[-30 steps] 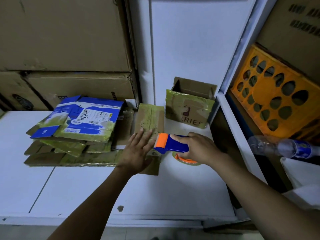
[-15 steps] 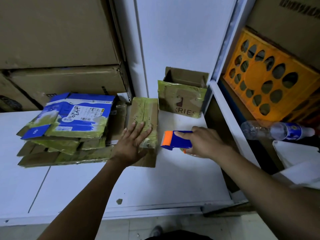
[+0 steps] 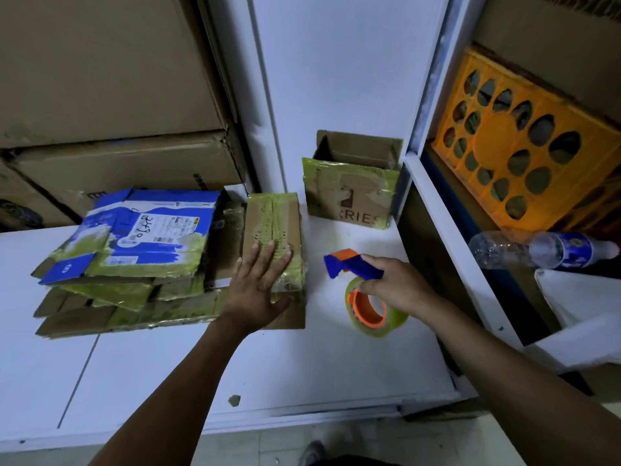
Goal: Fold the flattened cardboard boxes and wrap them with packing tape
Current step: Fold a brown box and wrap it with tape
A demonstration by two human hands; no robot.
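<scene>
Since a second ago, the tape dispenser (image 3: 356,269) is swinging away from the folded box (image 3: 272,227), its roll now showing, while my left hand (image 3: 258,290) is staying flat on that box. It is lying on the white table (image 3: 235,364), just beside the stack of flattened boxes (image 3: 134,250). I'm judging it light, stiff and slick under its glossy greenish tape, so it is best pinned from above. Left fingers are lying straight and slightly spread. My right hand (image 3: 396,287) is curling its fingers round the dispenser's blue handle.

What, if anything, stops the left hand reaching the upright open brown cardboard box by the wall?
Likely nothing, so yes: the left hand lies flat on the taped folded cardboard bundle, holding nothing; only bare white tabletop lies before that open cardboard box.
</scene>
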